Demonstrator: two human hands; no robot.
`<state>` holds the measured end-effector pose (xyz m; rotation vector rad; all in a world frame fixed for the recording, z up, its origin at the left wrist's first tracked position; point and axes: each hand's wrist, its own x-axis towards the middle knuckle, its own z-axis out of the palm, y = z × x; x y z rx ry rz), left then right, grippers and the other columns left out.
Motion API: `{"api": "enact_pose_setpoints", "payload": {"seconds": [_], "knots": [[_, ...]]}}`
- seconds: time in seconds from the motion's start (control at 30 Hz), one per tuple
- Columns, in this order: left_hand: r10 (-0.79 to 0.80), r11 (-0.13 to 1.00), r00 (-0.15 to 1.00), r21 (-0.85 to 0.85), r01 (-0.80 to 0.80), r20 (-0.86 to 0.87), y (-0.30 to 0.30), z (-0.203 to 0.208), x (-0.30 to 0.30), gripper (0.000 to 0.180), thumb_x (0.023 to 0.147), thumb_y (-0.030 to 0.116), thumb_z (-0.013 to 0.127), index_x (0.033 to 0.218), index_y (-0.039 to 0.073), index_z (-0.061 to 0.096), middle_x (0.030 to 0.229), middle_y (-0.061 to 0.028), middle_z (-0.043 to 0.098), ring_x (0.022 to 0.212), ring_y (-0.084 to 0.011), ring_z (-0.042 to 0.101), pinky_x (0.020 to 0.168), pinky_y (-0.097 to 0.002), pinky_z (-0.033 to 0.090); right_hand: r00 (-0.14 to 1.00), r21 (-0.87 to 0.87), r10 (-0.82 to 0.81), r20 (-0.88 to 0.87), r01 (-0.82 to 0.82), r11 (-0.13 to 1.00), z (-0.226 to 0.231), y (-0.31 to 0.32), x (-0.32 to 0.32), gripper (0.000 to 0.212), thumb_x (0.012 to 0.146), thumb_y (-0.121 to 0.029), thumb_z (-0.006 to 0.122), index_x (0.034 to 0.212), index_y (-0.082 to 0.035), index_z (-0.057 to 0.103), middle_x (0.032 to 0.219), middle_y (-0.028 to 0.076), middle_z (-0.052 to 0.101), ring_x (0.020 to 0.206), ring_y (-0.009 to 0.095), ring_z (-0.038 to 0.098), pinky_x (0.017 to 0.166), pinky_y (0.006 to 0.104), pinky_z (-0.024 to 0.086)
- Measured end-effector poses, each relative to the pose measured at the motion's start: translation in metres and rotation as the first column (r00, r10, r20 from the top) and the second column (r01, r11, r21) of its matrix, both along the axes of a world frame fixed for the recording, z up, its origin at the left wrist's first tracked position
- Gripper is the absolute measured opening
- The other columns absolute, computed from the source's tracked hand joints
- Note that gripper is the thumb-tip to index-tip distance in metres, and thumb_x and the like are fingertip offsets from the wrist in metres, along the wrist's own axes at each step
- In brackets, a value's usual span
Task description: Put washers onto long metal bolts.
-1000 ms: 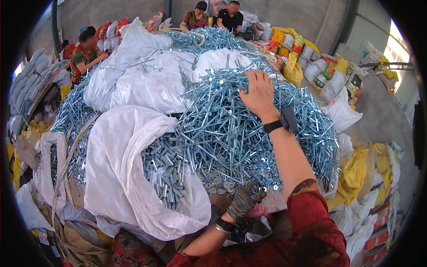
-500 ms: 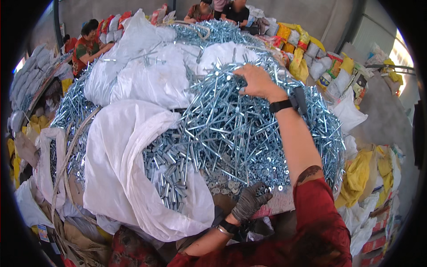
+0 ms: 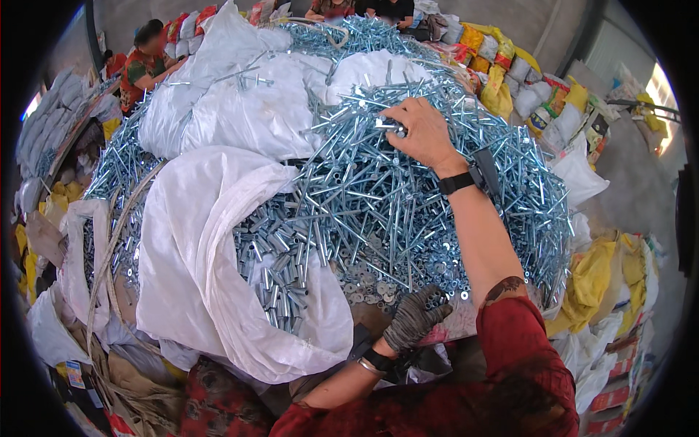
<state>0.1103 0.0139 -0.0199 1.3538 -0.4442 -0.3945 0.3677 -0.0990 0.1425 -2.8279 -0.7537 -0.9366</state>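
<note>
Head view — right hand (image 3: 424, 136) pinches bolts (image 3: 389, 127); left hand (image 3: 411, 324) — its grip I cannot tell.

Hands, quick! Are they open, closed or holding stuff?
Grey-gloved left hand: curled; can't tell if it's holding anything.
Bare right hand: closed on small silvery metal pieces.

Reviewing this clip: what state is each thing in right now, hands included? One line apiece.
Right hand: bare, fingers curled at metal pieces atop the heap.
Left hand: gloved, fingers curled beside the washers; contents unclear.
Long metal rods: loose, heaped at many angles.
Washers: loose, scattered at the heap's front.
White sack: open, rim folded back.
Short metal tubes: loose, piled in the sack's mouth.
Yellow sack: crumpled.
</note>
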Motion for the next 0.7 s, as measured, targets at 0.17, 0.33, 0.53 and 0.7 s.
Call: {"api": "enact_pose_setpoints", "payload": {"seconds": [0.17, 0.33, 0.53, 0.7], "knots": [[0.021, 0.999, 0.999, -0.029, -0.02, 0.024, -0.01, -0.012, -0.004, 0.029, 0.087, 0.024, 0.076, 0.102, 0.002, 0.064, 0.076, -0.0043, 0.064, 0.072, -0.0094, 0.055, 0.065, -0.0307, 0.048, 0.99, -0.065, -0.138, -0.009, 0.138, 0.988, 0.0, -0.002, 0.005, 0.046, 0.079, -0.031, 0.069, 0.124, -0.025, 0.061, 0.111, 0.007, 0.061, 0.11, 0.032, 0.056, 0.092, 0.0471, 0.049], [0.087, 0.995, 0.985, 0.025, -0.092, 0.147, -0.005, -0.017, 0.002, 0.027, 0.088, 0.022, 0.075, 0.101, 0.001, 0.064, 0.075, -0.003, 0.064, 0.068, -0.0085, 0.054, 0.062, -0.0294, 0.047, 0.974, -0.191, -0.216, -0.063, 0.201, 0.961, -0.007, 0.008, 0.003, 0.043, 0.081, -0.032, 0.068, 0.123, -0.026, 0.061, 0.113, 0.006, 0.06, 0.11, 0.033, 0.056, 0.09, 0.0487, 0.05], [-0.043, 0.999, 0.999, -0.024, 0.044, 0.027, 0.0, 0.001, 0.008, 0.028, 0.084, 0.02, 0.077, 0.103, 0.003, 0.065, 0.074, -0.0036, 0.064, 0.065, -0.0063, 0.054, 0.058, -0.0276, 0.046, 0.989, -0.06, -0.048, 0.142, 0.057, 0.997, -0.018, 0.01, -0.029, 0.036, 0.08, -0.014, 0.066, 0.115, -0.022, 0.064, 0.105, 0.003, 0.059, 0.1, 0.029, 0.055, 0.084, 0.0437, 0.051], [0.048, 0.998, 0.986, -0.039, -0.042, 0.159, -0.005, -0.009, 0.006, 0.027, 0.084, 0.02, 0.076, 0.103, 0.003, 0.065, 0.075, -0.0054, 0.066, 0.065, -0.0088, 0.057, 0.06, -0.0287, 0.048, 0.983, -0.036, 0.085, 0.165, -0.08, 0.996, -0.02, 0.02, -0.071, 0.033, 0.078, -0.013, 0.071, 0.109, -0.022, 0.066, 0.103, 0.001, 0.06, 0.099, 0.028, 0.058, 0.078, 0.0434, 0.056]]}}
